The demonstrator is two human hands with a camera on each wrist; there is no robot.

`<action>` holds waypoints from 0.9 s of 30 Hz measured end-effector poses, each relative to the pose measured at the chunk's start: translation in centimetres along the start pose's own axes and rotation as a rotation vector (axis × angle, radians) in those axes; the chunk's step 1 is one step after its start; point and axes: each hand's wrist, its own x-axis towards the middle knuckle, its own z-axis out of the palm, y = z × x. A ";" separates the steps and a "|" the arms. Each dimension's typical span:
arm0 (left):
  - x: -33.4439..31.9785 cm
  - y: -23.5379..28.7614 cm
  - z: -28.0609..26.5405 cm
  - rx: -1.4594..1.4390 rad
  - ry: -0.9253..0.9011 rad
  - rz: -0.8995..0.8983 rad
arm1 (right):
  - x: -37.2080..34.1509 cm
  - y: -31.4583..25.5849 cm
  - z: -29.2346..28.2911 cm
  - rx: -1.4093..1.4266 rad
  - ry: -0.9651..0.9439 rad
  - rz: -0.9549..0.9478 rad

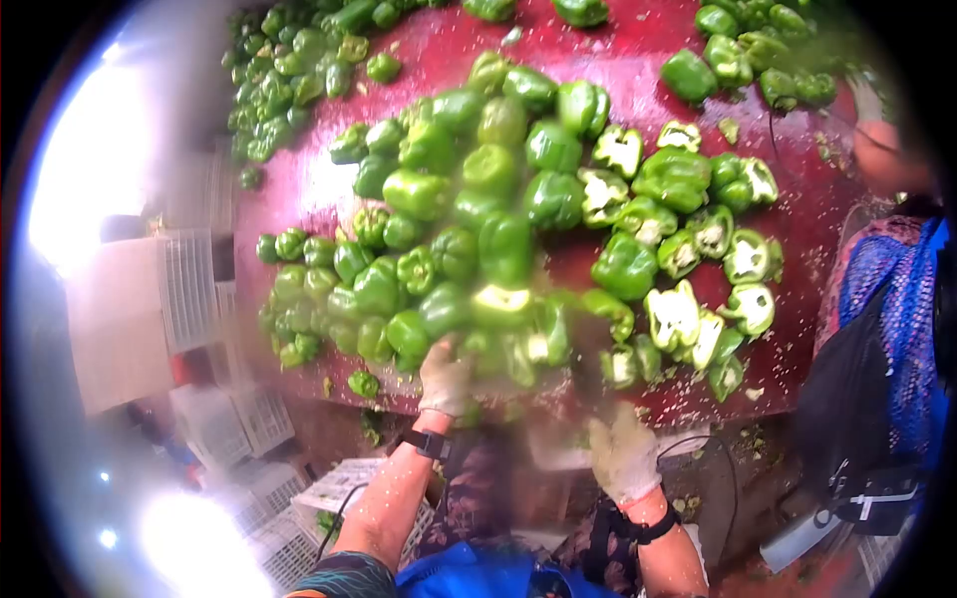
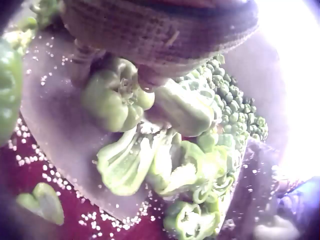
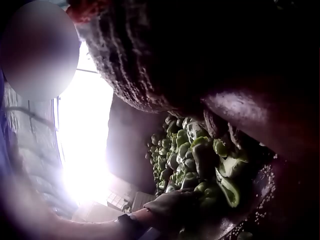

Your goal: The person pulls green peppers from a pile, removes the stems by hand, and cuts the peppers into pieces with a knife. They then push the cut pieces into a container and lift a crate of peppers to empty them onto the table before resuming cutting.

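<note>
My gloved left hand (image 1: 444,379) is at the table's near edge, beside whole green peppers (image 1: 407,335). In the left wrist view, its fingers lie on both sides of a whole pepper (image 2: 116,97), gripping it above split peppers (image 2: 125,165). My gloved right hand (image 1: 625,458) is just off the near edge, below the halved peppers (image 1: 673,314), with nothing visible in it. The right wrist view is dark; two fingertips (image 3: 212,124) show near a cut pepper (image 3: 229,189), and the palm is hidden.
More green peppers (image 1: 289,75) are heaped at the back left of the red table (image 1: 638,60), others (image 1: 763,45) at the back right. Pale crates (image 1: 214,424) stand left, below table height. At the right are another person's arm (image 1: 887,154) and a black bag (image 1: 847,399).
</note>
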 end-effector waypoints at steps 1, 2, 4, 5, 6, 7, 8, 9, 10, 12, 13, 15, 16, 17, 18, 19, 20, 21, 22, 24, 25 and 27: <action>-0.2 -0.9 -0.3 -0.270 0.019 -0.109 | 0.1 -0.1 0.6 0.033 0.017 0.015; -1.7 1.0 -2.1 -0.373 0.018 -0.152 | 0.0 -0.5 1.3 0.027 0.005 0.090; -2.4 -1.8 -4.7 0.108 0.130 0.189 | -0.2 -1.0 1.9 0.098 0.054 0.099; -3.2 -2.6 -6.1 0.139 0.144 0.230 | -0.4 -1.1 2.3 0.117 0.081 0.092; -3.6 -4.1 -6.8 0.087 0.115 0.144 | -0.5 -1.3 2.6 0.085 0.077 0.098; -4.2 -5.5 -7.1 0.066 0.060 0.012 | -0.6 -1.5 2.6 0.053 0.074 0.105; -4.8 -5.4 -7.4 0.044 0.002 -0.123 | -0.8 -1.8 2.6 0.020 0.069 0.116; -5.2 -5.3 -7.7 0.023 -0.057 -0.259 | -1.0 -2.0 2.7 0.039 0.065 0.116; -5.5 -5.0 -7.5 0.030 -0.172 -0.381 | -1.2 -2.2 2.8 0.058 0.061 0.116; -6.1 -4.1 -5.8 -0.168 -0.254 -0.430 | -1.6 -2.4 3.2 0.091 0.058 0.122; -6.3 -3.1 -5.2 -0.148 -0.299 -0.465 | -1.9 -2.5 3.6 0.066 0.052 0.111; -5.9 -5.2 -3.5 -0.292 -0.276 -0.393 | -2.2 -2.7 4.1 0.011 0.051 0.089; -5.7 -5.0 -2.9 -0.336 -0.272 -0.411 | -2.4 -2.9 4.2 -0.016 0.015 0.091; -5.6 -4.8 -2.6 -0.380 -0.263 -0.430 | -2.6 -2.9 4.5 -0.060 -0.003 0.055; -5.2 -5.0 -2.7 -0.318 -0.249 -0.434 | -2.8 -2.7 5.0 -0.103 -0.022 0.018; -4.8 -5.0 -3.0 -0.328 -0.234 -0.393 | -3.0 -2.6 5.6 -0.144 -0.039 -0.020; -4.4 -4.5 -3.5 -0.337 -0.220 -0.354 | -3.2 -2.7 6.3 -0.143 -0.013 -0.048; -4.1 -3.9 -4.0 -0.346 -0.204 -0.316 | -3.2 -2.9 6.7 -0.237 -0.017 -0.125; -3.7 -2.0 -4.9 -0.385 -0.237 -0.370 | -3.1 -3.4 7.0 -0.331 -0.023 -0.201; -3.3 -4.1 -4.9 -0.149 -0.188 -0.220 | -3.1 -4.5 7.6 -0.406 -0.011 -0.253; -3.1 -5.3 -4.8 -0.031 -0.162 -0.144 | -3.1 -5.3 7.9 -0.386 0.009 -0.230; -3.3 -5.6 -4.8 0.081 -0.122 -0.065 | -3.0 -6.5 8.3 -0.350 0.045 -0.186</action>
